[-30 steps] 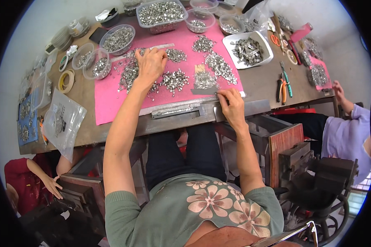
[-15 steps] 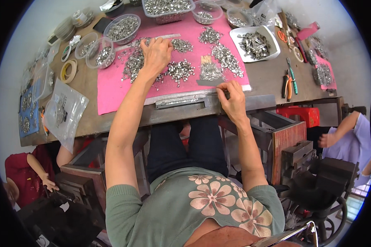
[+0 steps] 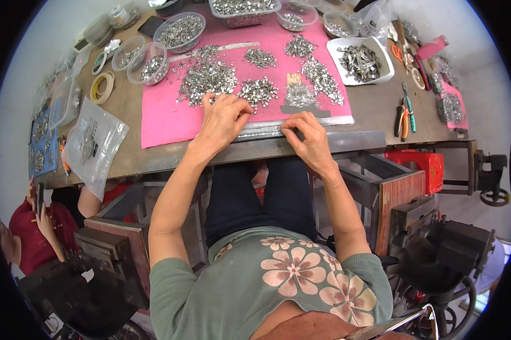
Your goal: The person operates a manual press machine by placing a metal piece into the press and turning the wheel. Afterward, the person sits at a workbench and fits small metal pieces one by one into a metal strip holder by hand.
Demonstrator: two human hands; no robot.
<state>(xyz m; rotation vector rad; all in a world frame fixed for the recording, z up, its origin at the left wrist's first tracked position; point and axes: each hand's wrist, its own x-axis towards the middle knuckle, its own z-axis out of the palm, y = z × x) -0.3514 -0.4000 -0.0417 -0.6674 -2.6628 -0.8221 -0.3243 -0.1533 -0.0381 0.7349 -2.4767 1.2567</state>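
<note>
My left hand (image 3: 226,122) has come down to the near edge of the pink mat (image 3: 160,122), fingers curled and thumb close to the forefinger. Across from it, my right hand (image 3: 309,139) pinches thumb and fingertips together above a long silvery metal bar (image 3: 261,129) along the table's front edge. Anything between either hand's fingertips is too small to make out. Beyond my left hand lie a large heap of small shiny metal pieces (image 3: 207,78) and a smaller heap (image 3: 258,90). Fine silvery pins (image 3: 301,96) lie beyond my right hand, beside a dark grey strip (image 3: 315,113).
A white tray (image 3: 387,67) of metal pieces stands right of the mat, near orange-handled pliers (image 3: 402,122) and teal-handled pliers (image 3: 409,107). Clear tubs (image 3: 164,71), a tape roll (image 3: 101,88) and a plastic bag (image 3: 111,133) are leftward. Another person (image 3: 49,226) sits at lower left.
My left hand has drawn back from the large heap to the mat's near edge. My right hand has shifted slightly left and nearer. The person at left has raised a hand.
</note>
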